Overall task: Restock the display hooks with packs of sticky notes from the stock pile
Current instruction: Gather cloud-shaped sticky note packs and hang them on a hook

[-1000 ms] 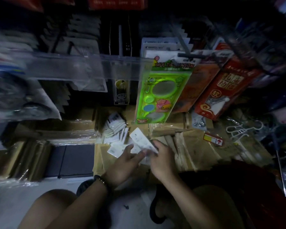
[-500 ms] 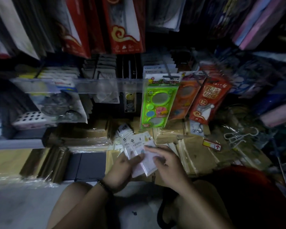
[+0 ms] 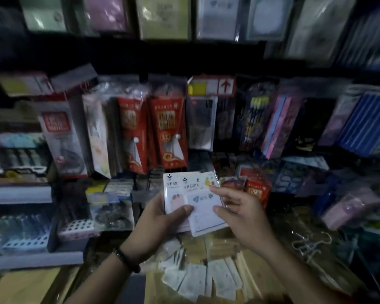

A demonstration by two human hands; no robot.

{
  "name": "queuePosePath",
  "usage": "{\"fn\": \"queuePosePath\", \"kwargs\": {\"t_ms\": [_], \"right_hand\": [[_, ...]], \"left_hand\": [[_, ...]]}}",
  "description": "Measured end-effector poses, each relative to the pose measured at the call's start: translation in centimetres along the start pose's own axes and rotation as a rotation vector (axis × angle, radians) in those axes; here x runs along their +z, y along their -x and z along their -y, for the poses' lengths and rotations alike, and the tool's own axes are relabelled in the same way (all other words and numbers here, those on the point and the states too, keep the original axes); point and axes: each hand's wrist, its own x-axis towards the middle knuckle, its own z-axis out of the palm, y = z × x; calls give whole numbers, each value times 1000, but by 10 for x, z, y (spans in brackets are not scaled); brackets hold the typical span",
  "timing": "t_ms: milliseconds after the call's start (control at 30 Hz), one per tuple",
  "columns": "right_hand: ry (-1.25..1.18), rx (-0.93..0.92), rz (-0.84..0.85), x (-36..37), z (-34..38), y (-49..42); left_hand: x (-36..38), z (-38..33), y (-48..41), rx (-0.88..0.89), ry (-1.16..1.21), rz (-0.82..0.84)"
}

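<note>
Several sticky-note packs (image 3: pixel 198 202) are held fanned before the hanging red packets (image 3: pixel 167 132). The left hand (image 3: pixel 162 218) grips their lower corner, thumb in front, and the right hand (image 3: pixel 244 213) pinches the front pack's right edge. Beneath lies the stock pile (image 3: pixel 206 279).

Glossy plastic-wrapped sticky-note packs (image 3: pixel 198 207); beaded bracelet (image 3: pixel 127 260).

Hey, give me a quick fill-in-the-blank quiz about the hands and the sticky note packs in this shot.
1. The left hand holds several sticky note packs with its ____ pressed on the front.
2. The header of the front pack reads "BE ____".
3. A dark beaded bracelet sits on the ____ wrist.
4. In the view, the stock pile lies ____ the left hand.

Missing words: thumb; HAPPY; left; below.
</note>
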Motion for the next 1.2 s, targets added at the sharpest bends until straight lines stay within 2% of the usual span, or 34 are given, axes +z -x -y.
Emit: {"fn": "queuePosePath", "kwargs": {"t_ms": [133, 333, 567, 667, 1000, 1200], "right_hand": [[-14, -139, -64, -19, 58, -29], [-43, -297, -148, -40, 130, -70], [-139, -400, -235, -62, 197, -131], [-94, -444, -297, -72, 216, -159], [-45, -535, -465, -80, 240, -229], [-37, -577, -458, -81, 245, -246]], "left_hand": [[13, -73, -11, 170, -19, -36], [19, -170, -27, 256, -47, -30], [15, -246, -59, 473, -62, -308], [15, -269, -63, 570, -98, -357], [17, -306, -91, 566, -173, -310], [14, -309, -102, 544, -185, -275]]}}
